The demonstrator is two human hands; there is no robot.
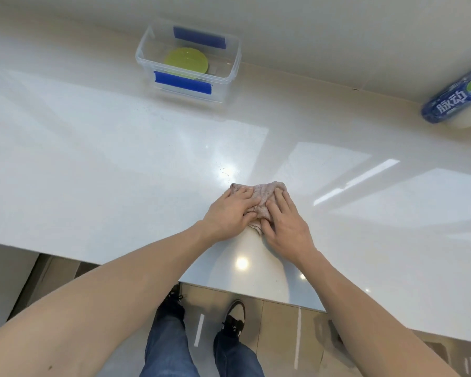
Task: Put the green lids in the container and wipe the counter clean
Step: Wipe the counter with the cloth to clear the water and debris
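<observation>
Head view, hands: left hand (230, 210) and right hand (286, 221) are both flat on a crumpled pinkish cloth (261, 198), side by side, near the front edge of the worktop (93, 148).
Fingers: the left hand's fingers (242, 195) are stretched out and lying over the cloth's left part, palm down; the right hand's are also spread flat, on its right part. Neither hand is curled around it, more like pinning it down.
Cloth: bunched up between the two hands, a bit sticking out past the fingertips and a bit toward the wrists.
Green lids: a stack of them (186, 62) sits inside the clear container (188, 59), looks like more than one but can't count them.
Container: far side of the worktop by the wall, blue latches on its long sides, well apart from the hands.
Other stuff: blue-labelled bottle (454, 97) at the far right edge, blurry.
Worktop: glossy white, window reflections all over it.
Below: jeans and black-and-white sneakers (234, 317) on a tiled floor.
</observation>
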